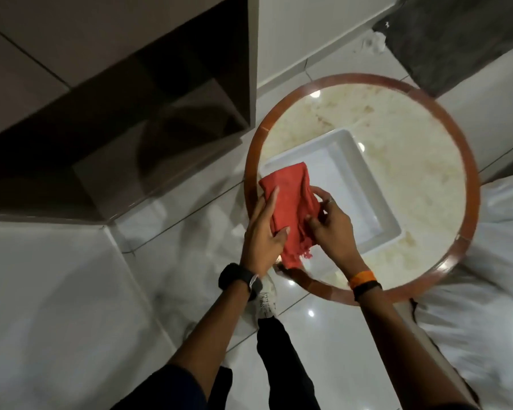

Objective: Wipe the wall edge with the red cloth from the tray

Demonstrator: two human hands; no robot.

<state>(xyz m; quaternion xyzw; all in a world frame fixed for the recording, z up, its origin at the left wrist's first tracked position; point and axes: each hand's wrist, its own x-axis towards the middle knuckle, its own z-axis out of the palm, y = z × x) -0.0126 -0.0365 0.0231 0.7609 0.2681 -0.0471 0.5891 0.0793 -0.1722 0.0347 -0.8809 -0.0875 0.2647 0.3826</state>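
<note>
A folded red cloth [290, 202] with a fringed end hangs over the near left corner of a white rectangular tray [353, 184]. The tray lies on a round table [412, 161] with a pale marbled top and a brown rim. My left hand [262, 232] grips the cloth's left side, thumb on top. My right hand [330, 223] pinches the cloth's right edge near the fringe. The wall edge [253, 63], a pale vertical corner, rises just left of the table beside dark brown panelling.
Dark glossy panels [131, 137] fill the upper left. Glossy white floor tiles [71, 291] lie below. White bedding [501, 261] is at the right, a dark mat [456, 39] at the top right. My shoe [267, 297] stands under the table's near rim.
</note>
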